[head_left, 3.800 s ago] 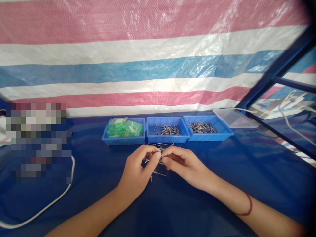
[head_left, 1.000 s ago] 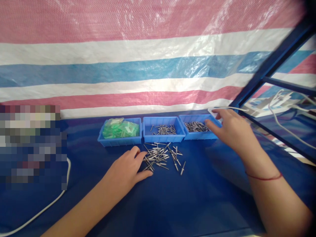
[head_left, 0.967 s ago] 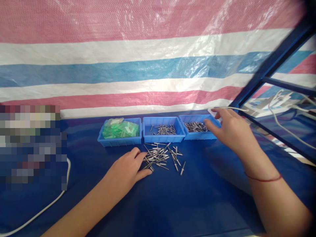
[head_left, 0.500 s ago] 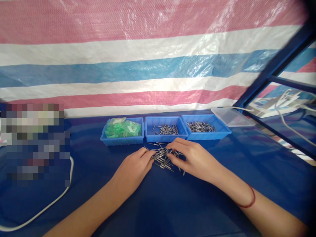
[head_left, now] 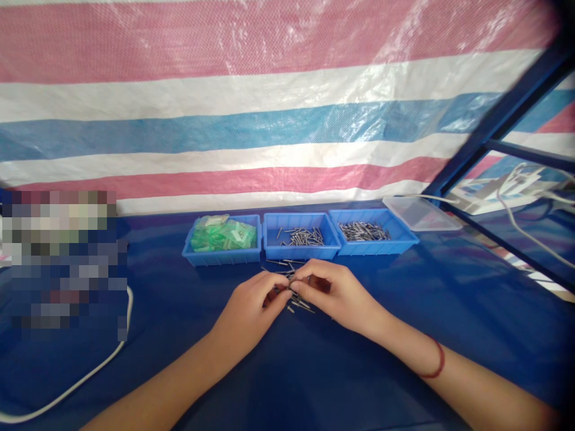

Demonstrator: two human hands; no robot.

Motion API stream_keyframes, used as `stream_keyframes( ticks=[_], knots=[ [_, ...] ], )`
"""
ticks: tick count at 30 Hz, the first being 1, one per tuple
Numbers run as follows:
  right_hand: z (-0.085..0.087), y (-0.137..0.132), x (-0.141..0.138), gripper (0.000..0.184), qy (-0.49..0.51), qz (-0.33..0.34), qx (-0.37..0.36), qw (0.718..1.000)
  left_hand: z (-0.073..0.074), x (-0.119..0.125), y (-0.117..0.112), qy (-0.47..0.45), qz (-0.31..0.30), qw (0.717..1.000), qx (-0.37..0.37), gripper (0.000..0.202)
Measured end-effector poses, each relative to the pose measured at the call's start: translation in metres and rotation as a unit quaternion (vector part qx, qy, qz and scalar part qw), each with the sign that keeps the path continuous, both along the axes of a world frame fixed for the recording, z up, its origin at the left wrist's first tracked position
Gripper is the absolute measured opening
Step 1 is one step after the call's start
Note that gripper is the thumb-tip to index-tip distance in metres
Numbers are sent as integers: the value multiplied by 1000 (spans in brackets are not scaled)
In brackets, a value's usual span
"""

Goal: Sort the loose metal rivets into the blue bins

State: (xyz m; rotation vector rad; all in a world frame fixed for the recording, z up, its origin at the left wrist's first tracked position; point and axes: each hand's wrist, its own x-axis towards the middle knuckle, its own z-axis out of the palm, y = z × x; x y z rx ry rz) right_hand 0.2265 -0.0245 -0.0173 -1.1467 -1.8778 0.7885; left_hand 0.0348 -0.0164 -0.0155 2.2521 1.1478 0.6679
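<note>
Thin metal blind rivets (head_left: 300,301) lie in a loose pile on the blue table, partly covered by my fingers. My left hand (head_left: 251,302) comes in from the left, its thumb and fingertips closed in a pinch over the pile. Opposite it, my right hand (head_left: 335,293) pinches at the same spot, its fingertips meeting those of the left. Slivers of rivets show at the fingertips; how many are held is hidden. Just behind the pile stands a blue bin (head_left: 300,254) holding more rivets.
Left of that bin is a blue bin (head_left: 224,258) with green plastic packets (head_left: 224,233). A right-hand bin (head_left: 381,248) holds many metal rivets. A clear lid (head_left: 422,214) lies beyond it. A white cable (head_left: 103,362) curves along the left; a blue metal frame (head_left: 476,143) rises at right.
My right hand has moved left, bringing its fingertips against those of my left hand. Both hands are now pinched together, and fewer rivets show between them.
</note>
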Motion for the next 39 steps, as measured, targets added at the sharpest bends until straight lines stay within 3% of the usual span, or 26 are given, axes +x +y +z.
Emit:
stream_keyframes(
  ticks=[10, 20, 24, 28, 32, 36, 39],
  knots=[
    [2, -2, 1, 16, 64, 5, -35, 997, 6, 0, -2, -7, 0, 1000, 3, 19],
    [4, -3, 2, 14, 81, 10, -38, 996, 4, -1, -1, -8, 11, 1000, 12, 11],
    [6, -2, 2, 9, 35, 8, 0, 999, 4, -1, -2, -18, 28, 999, 42, 10],
    [17, 1, 12, 9, -42, 14, 89, 995, 7, -3, -3, -1, 35, 997, 67, 11],
    [33, 12, 52, 10, -165, -92, 165, 968, 12, -9, -1, 99, -6, 992, 82, 23],
    [34, 25, 103, 11, -297, -305, 207, 881, 16, -13, 2, 176, -21, 980, 86, 28],
    [28, 33, 121, 24, -338, -361, 198, 847, 17, -11, 0, 204, -19, 975, 92, 34]
  ],
)
